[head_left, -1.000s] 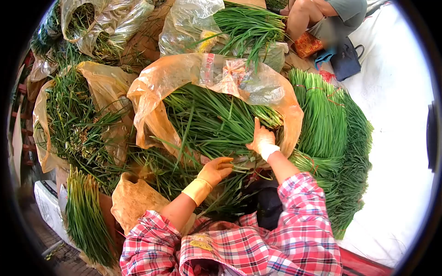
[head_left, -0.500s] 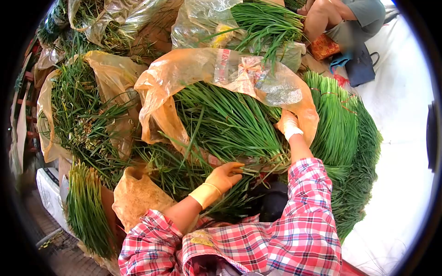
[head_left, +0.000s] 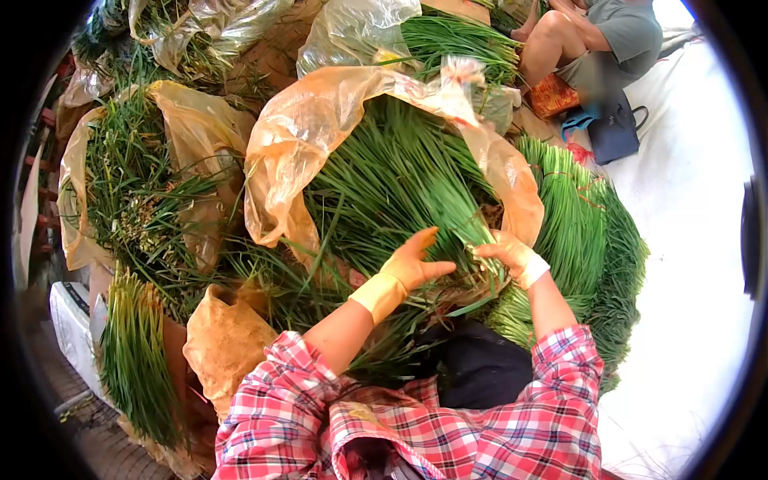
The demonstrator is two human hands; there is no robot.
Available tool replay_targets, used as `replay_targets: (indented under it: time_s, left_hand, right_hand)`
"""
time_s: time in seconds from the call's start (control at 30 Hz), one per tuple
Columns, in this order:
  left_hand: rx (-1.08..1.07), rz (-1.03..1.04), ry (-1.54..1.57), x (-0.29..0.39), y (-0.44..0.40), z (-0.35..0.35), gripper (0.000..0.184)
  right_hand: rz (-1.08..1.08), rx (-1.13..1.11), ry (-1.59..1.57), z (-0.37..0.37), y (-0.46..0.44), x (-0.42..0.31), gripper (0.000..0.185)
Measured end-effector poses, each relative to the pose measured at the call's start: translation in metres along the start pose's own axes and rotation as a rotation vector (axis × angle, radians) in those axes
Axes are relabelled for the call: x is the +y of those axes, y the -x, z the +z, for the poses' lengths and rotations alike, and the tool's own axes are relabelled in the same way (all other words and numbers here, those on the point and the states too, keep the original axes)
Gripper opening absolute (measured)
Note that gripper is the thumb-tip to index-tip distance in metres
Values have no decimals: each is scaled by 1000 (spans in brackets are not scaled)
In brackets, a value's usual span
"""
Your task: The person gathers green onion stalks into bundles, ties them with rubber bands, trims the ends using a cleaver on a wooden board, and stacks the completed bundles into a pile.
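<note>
A heap of garlic chives (head_left: 392, 168) lies inside a translucent orange plastic bag (head_left: 284, 156) whose mouth faces me. My right hand (head_left: 512, 254), in an orange glove with a white cuff, is closed around the pale stem ends of a bunch of chives at the bag's right side. My left hand (head_left: 414, 262), gloved too, hovers just left of those stems with thumb and fingers spread and nothing in it. Loose leaves hang below the bag's front edge near my left wrist.
Tied chive bundles (head_left: 572, 216) are stacked at the right beside a white sheet (head_left: 680, 240). A bag of leafy scraps (head_left: 132, 192) stands left, near an orange sack (head_left: 228, 344) and another chive bundle (head_left: 140, 360). A person (head_left: 592, 40) sits at the top right by a dark bag (head_left: 616, 128).
My right hand has come out of the bag toward me, drawing stem ends along. My left hand has risen slightly and spread its fingers. The bag's top edge has shifted back and opened wider.
</note>
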State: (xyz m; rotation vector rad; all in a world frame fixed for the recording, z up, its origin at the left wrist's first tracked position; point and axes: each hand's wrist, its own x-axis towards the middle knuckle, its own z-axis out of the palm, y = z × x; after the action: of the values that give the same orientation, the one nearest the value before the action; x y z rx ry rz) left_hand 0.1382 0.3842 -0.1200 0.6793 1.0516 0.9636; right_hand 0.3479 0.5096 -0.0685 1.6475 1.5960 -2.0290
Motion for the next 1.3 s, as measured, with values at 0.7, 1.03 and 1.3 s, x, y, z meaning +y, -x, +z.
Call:
replay_targets:
  time_s: [0.7, 1.03, 1.3]
  left_hand:
    - [317, 198, 284, -34, 145, -14, 57]
    - [290, 479, -332, -24, 184, -39, 66]
    - [440, 824, -483, 4, 215, 28, 36]
  right_hand:
    - [-582, -103, -286, 142, 113, -46, 116]
    - [-746, -175, -394, 264, 97, -39, 85]
    - [-973, 263, -232, 296, 189, -67, 42]
